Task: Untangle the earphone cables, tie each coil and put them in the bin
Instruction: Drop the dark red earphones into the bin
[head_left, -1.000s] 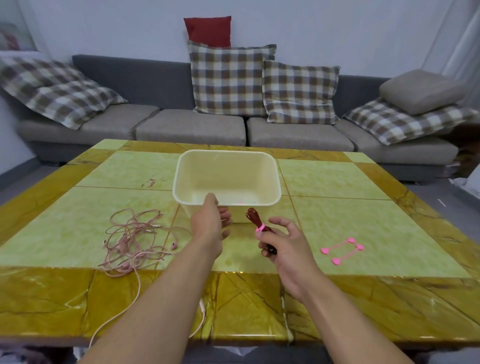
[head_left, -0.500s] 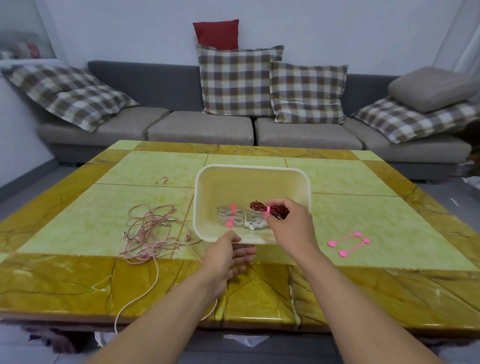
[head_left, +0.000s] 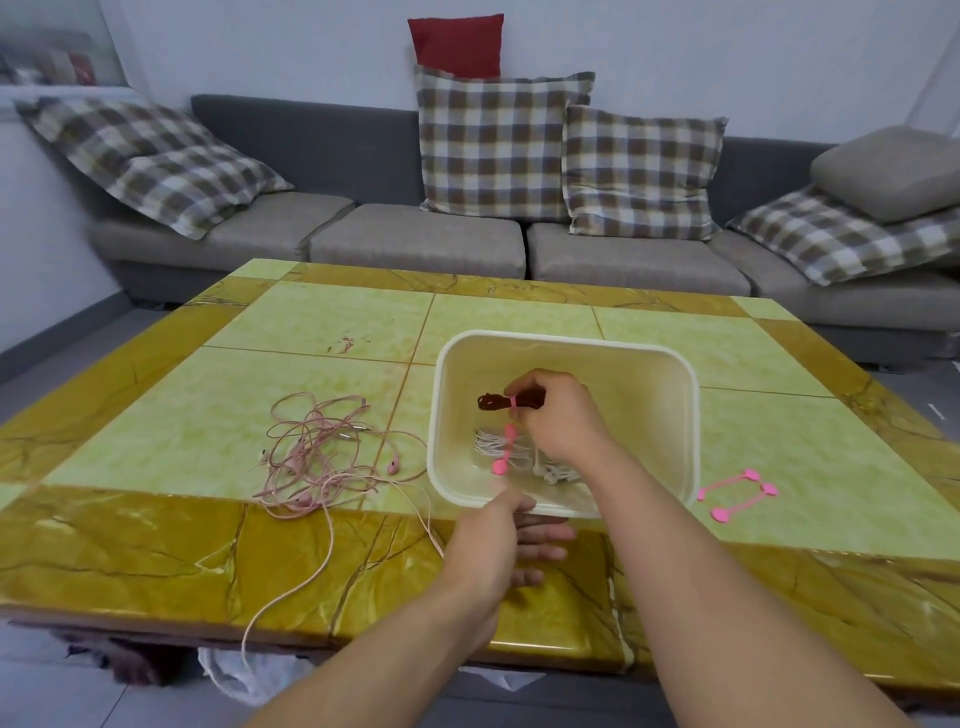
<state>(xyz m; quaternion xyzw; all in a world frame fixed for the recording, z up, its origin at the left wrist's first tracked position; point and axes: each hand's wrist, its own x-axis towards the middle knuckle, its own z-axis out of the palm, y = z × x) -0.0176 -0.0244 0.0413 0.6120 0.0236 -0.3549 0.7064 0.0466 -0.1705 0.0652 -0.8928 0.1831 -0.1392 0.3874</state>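
A cream plastic bin (head_left: 670, 431) stands on the table near its front edge. My right hand (head_left: 561, 421) is inside the bin and pinches a dark red earphone coil (head_left: 493, 401) bound with a pink tie. Under it, on the bin floor, lies a white earphone coil (head_left: 491, 444) with a pink tie (head_left: 504, 452). My left hand (head_left: 498, 540) holds the bin's near rim, thumb over the rim and fingers under its outer wall. A tangled pink earphone cable (head_left: 317, 447) lies on the table left of the bin, one strand hanging over the front edge.
Two loose pink ties (head_left: 737, 493) lie on the table right of the bin. The table (head_left: 156, 551) has a green top with a yellow marble border. Behind it runs a grey sofa (head_left: 415, 239) with checked cushions.
The bin has slid toward me under my left hand. My right hand carried the dark red coil from in front of the bin into it, above the white coil.
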